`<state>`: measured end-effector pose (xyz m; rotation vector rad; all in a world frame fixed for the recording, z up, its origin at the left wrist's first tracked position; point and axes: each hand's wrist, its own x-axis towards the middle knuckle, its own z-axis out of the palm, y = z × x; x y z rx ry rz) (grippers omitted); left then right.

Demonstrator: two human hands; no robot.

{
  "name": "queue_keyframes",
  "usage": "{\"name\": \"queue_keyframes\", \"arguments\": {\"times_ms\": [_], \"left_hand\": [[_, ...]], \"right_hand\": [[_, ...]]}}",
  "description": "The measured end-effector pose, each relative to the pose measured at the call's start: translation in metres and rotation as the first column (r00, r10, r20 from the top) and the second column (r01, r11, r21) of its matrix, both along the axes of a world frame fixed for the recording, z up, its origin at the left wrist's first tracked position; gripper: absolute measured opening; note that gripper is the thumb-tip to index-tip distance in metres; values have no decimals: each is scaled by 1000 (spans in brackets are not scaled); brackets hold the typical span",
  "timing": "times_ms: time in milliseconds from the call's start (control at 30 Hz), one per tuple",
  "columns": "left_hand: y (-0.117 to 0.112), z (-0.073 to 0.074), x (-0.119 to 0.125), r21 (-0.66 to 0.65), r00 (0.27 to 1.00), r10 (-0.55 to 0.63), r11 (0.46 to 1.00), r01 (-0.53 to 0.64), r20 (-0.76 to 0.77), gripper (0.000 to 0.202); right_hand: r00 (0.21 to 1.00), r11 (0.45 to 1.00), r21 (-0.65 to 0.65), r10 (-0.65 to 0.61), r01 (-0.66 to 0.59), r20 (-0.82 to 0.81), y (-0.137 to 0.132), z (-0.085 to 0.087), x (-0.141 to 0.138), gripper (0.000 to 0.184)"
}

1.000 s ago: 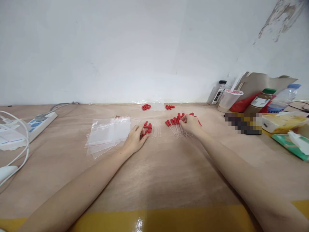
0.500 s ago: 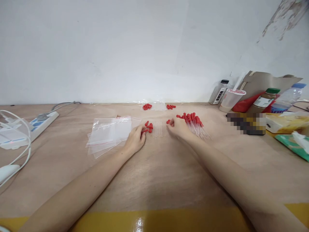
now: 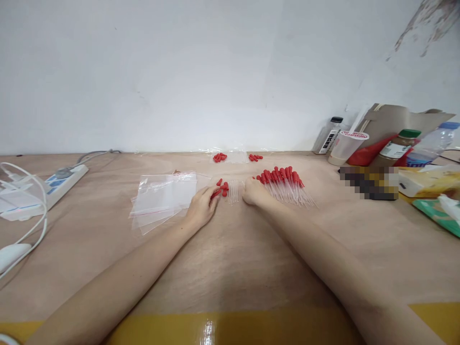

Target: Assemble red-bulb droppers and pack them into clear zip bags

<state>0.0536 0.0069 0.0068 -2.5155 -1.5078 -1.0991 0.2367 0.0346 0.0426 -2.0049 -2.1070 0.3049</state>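
My left hand [image 3: 201, 207] rests on the table with its fingers closed on a red rubber dropper bulb [image 3: 216, 193]. Several loose red bulbs [image 3: 224, 187] lie just beyond its fingertips. Between the hands, thin clear dropper tubes [image 3: 233, 191] lie side by side. Right of that row is my right hand [image 3: 253, 192], its fingers curled together at the edge of the tubes; whatever they grip is hidden. Beside its wrist spreads a fan of droppers [image 3: 286, 184] with red bulbs on clear tubes.
Clear zip bags [image 3: 163, 196] lie left of my left hand. More red bulbs [image 3: 220, 157] and clear tubes [image 3: 237, 156] sit by the wall. A power strip [image 3: 68, 184] stands left; a cup [image 3: 347, 147], bottles [image 3: 398, 147] and tissue pack [image 3: 434, 215] stand right.
My right hand has moved slightly left towards the row of clear tubes, uncovering more of the dropper fan. My left hand stays in place with the red bulb.
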Motion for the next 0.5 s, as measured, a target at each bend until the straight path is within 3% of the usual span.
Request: {"name": "queue_keyframes", "arguments": {"times_ms": [133,267,367,500], "left_hand": [[-1,0,1,-17,999,-36,999,37,37,27],[-3,1,3,3,991,-114,993,114,63,22],[-9,4,7,45,986,-160,986,158,49,16],[-18,7,13,77,979,-203,976,204,-21,16]], "right_hand": [[990,981,141,125,-133,67,-22,4,22,27],[893,816,394,448,-422,28,-43,-7,45,26],[812,732,537,567,-419,-137,-57,-21,48,24],[762,725,556,605,-407,-231,-67,-34,41,20]]}}
